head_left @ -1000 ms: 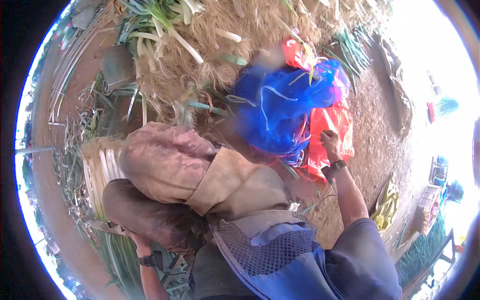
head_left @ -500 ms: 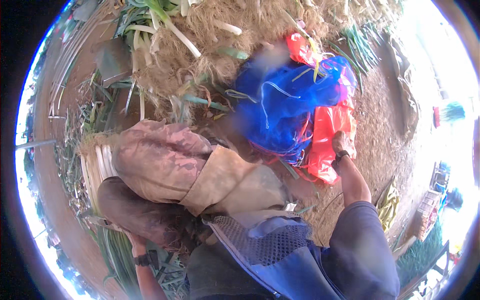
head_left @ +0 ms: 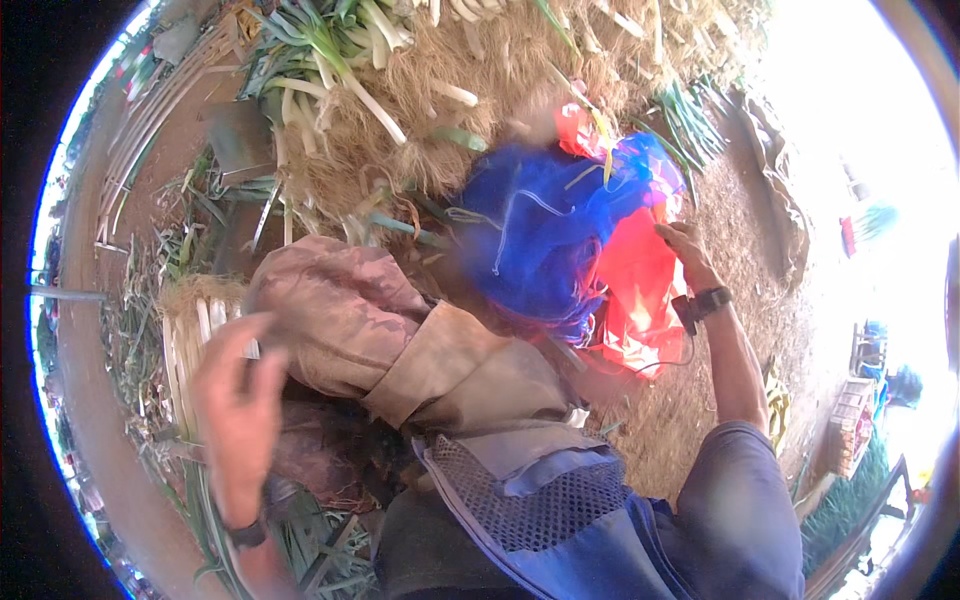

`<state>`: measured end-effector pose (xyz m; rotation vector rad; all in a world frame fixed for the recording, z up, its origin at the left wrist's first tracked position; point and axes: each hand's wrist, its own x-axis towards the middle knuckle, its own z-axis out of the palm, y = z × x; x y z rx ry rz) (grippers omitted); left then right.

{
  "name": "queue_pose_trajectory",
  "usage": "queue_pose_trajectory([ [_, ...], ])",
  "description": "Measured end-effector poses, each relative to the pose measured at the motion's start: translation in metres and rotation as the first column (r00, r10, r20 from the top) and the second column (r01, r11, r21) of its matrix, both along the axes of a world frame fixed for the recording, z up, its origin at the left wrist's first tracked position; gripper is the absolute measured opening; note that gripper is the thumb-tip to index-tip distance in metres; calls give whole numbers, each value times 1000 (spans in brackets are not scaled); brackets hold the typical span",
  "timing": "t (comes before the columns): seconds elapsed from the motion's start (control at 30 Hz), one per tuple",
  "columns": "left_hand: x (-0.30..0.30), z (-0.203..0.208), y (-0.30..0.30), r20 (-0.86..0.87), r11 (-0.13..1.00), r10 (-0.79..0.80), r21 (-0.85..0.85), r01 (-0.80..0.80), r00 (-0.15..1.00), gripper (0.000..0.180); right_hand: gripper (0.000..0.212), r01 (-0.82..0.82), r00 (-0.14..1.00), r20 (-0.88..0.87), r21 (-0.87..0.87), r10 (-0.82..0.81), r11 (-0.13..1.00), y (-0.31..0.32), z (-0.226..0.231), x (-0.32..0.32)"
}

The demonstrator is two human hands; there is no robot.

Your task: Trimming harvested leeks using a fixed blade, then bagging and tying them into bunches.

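My right hand reaches forward and grips the edge of a pile of blue mesh bags lying over red mesh bags on the dirt ground. A dark watch sits on that wrist. My left hand is raised at the lower left, blurred, fingers apart and holding nothing, in front of a bundle of pale leek stalks. My bent knees in brown and tan trousers fill the middle.
A heap of leeks with white stems, green tops and straw-like roots lies ahead. Cut green leaves litter the ground at the left and bottom. Crates stand at the far right.
My left hand has risen into view from the lower left, now blurred in front of the leek bundle. My right hand stays on the mesh bags, shifted slightly forward.
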<state>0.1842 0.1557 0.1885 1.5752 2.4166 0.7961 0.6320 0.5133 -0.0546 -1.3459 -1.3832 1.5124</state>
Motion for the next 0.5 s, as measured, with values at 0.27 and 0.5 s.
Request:
queue_pose_trajectory([
  [0.27,102,-70,109,-5,864,-500,69,499,866,56,19,-36,998,-44,-2,36,999,-41,92,-93],
  [0.5,126,-127,120,-277,882,-438,55,469,855,36,16,-140,973,-200,-108,116,984,-108,141,-144],
])
